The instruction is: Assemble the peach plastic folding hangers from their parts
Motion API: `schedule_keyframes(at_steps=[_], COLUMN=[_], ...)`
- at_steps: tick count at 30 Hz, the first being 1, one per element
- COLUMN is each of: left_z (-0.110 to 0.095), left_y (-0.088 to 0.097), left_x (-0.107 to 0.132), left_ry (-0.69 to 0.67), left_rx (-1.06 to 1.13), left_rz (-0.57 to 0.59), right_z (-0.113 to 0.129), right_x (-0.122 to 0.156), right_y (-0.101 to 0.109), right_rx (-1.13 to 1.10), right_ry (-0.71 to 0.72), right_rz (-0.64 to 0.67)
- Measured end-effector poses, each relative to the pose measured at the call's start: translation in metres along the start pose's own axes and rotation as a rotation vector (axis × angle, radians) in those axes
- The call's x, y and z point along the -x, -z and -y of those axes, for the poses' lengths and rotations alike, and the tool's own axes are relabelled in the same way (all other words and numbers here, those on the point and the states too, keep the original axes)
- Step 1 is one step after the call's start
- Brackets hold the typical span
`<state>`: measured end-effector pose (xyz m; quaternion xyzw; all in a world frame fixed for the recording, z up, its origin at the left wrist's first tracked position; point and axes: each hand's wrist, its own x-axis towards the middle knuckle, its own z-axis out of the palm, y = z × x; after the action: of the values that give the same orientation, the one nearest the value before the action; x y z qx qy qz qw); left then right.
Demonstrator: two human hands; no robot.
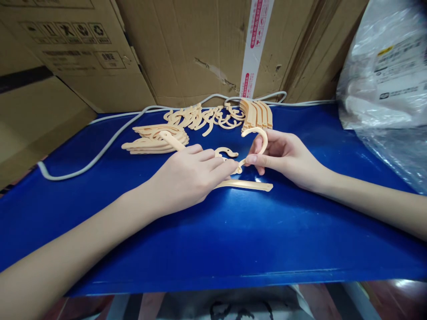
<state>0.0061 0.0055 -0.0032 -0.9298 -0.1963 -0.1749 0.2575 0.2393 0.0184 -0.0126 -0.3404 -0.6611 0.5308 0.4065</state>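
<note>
My left hand (195,175) is closed around a cream plastic hanger arm (171,141), whose far end sticks out past the knuckles to the upper left. Between the fingers and thumb of my right hand (287,153) is a cream hanger hook (264,138), its curve facing up. The hook's lower end meets a small joint piece (239,170) at my left fingertips. Another hanger arm (251,184) reaches out to the right from beneath my left hand; whether that hand holds it, I cannot tell. Just behind my fingers lies a loose hook (227,151).
Stacked hanger arms (147,144) lie at the left and more arms (258,114) at the back right, with a pile of hooks (200,118) between. A white cable (110,149) crosses the blue table (253,240). Cardboard boxes (187,49) and a plastic-wrapped bundle (383,84) border it.
</note>
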Motion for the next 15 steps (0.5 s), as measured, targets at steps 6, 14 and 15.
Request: schedule_keyframes(at_steps=[6,14,15], left_z=[0.0011,0.0008,0.0004], left_y=[0.0024,0.0022,0.0017], left_x=[-0.0007,-0.003,-0.0028], left_ry=[-0.002,0.08,0.077], left_rx=[-0.022,0.079,0.077], left_rz=[0.027,0.034,0.035], right_z=[-0.0021,-0.0005,-0.0004], right_x=[-0.0017,-0.0008,-0.0005], right_y=[0.0016,0.001,0.0007], right_rx=[-0.038,-0.047,-0.047], right_ry=[-0.032,-0.042,-0.042], right_rz=[0.067,0.111,0.117])
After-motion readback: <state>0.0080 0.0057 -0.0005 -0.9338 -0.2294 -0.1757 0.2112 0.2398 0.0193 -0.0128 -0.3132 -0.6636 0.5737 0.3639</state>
